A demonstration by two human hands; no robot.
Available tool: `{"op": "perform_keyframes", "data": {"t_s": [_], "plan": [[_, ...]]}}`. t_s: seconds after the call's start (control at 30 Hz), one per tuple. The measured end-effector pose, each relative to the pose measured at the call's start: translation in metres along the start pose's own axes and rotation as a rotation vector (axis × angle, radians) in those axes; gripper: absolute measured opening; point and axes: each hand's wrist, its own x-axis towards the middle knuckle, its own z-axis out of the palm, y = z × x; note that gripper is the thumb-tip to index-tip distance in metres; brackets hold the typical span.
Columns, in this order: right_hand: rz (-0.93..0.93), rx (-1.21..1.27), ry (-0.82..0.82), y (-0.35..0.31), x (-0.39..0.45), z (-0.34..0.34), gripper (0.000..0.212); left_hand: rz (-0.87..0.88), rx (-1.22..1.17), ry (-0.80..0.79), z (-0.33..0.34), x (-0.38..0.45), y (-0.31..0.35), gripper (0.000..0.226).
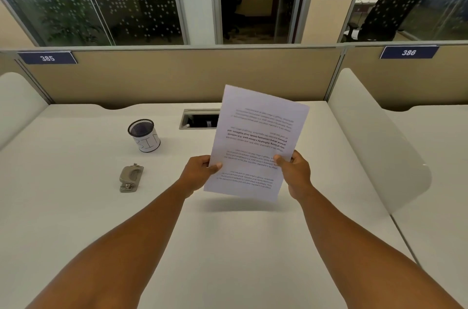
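A white sheet of paper (255,136) with printed text hangs in the air above the white desk (76,207), tilted a little and with the text upside down to me. My left hand (198,173) pinches its lower left edge, thumb on the front. My right hand (295,172) pinches the lower right edge the same way. The paper may be more than one sheet; I cannot tell.
A black mesh cup (144,135) with a white label reading BIN stands at the left of the desk. A grey hole punch (131,178) lies in front of it. A cable slot (198,118) sits at the back, partly behind the paper. Partitions bound the desk.
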Motion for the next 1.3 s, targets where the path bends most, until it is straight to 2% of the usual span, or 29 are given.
{"op": "perform_keyframes", "data": {"t_s": [0.17,0.37,0.53,0.73,0.9,1.03,1.3], "plan": [[0.069,0.165,0.044,-0.002,0.003,-0.006,0.022,-0.006,-0.094,0.085,0.002,-0.003,0.003,0.016],[0.136,0.355,0.023,-0.006,0.003,-0.011,0.028,-0.049,-0.286,0.137,0.003,-0.003,0.004,0.025],[0.207,0.441,-0.039,-0.006,0.004,-0.009,0.031,-0.041,-0.37,0.132,0.006,-0.004,0.013,0.032],[0.253,0.554,-0.141,-0.003,0.005,0.002,0.034,0.003,-0.401,0.077,0.014,-0.006,0.024,0.022],[0.274,0.509,-0.197,0.0,0.007,0.005,0.037,0.022,-0.43,0.077,0.014,-0.005,0.025,0.022],[0.248,0.416,-0.138,0.0,0.005,0.003,0.036,0.011,-0.413,0.109,0.007,-0.003,0.024,0.018],[0.201,0.435,0.02,0.005,0.004,-0.007,0.052,0.036,-0.286,0.164,-0.015,0.002,0.017,0.016]]}}
